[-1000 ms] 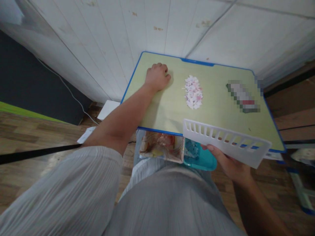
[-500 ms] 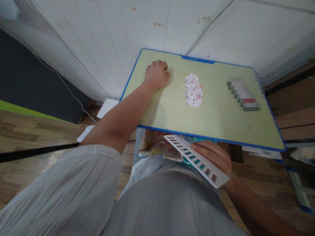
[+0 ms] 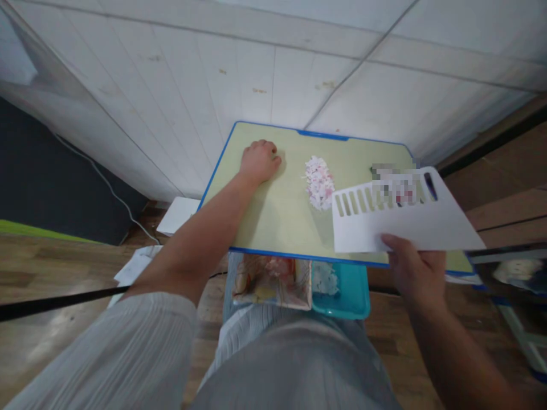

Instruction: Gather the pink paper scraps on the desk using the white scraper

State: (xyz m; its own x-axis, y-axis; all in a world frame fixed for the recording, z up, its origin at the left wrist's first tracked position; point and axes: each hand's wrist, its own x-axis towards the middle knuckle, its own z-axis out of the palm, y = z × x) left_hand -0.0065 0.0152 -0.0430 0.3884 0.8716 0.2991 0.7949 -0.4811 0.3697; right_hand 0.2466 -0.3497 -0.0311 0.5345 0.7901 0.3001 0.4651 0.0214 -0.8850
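My right hand (image 3: 416,273) grips the lower edge of a thin white slotted sheet (image 3: 363,230), thumb on its near face. It is held up over the right part of a small pale-yellow table (image 3: 282,225) with a blue rim. A row of slots runs along the sheet's upper side. Left of the sheet lies an oblong heap of small white and pink paper scraps (image 3: 319,182). My left hand (image 3: 260,161) rests on the table left of the heap, fingers curled under; anything inside them is hidden. A pixelated object (image 3: 380,169) lies partly behind the sheet.
Below the table's near edge stand a turquoise bin (image 3: 356,290) with whitish scraps in it and a patterned box (image 3: 273,287) with mixed contents. A white panelled wall (image 3: 252,68) rises behind the table. Papers (image 3: 134,267) lie at the left, by a dark cabinet (image 3: 55,176).
My right hand has lifted the white slotted sheet from below the table's near edge to above its right side. The turquoise bin now shows more. My left hand stays on the table.
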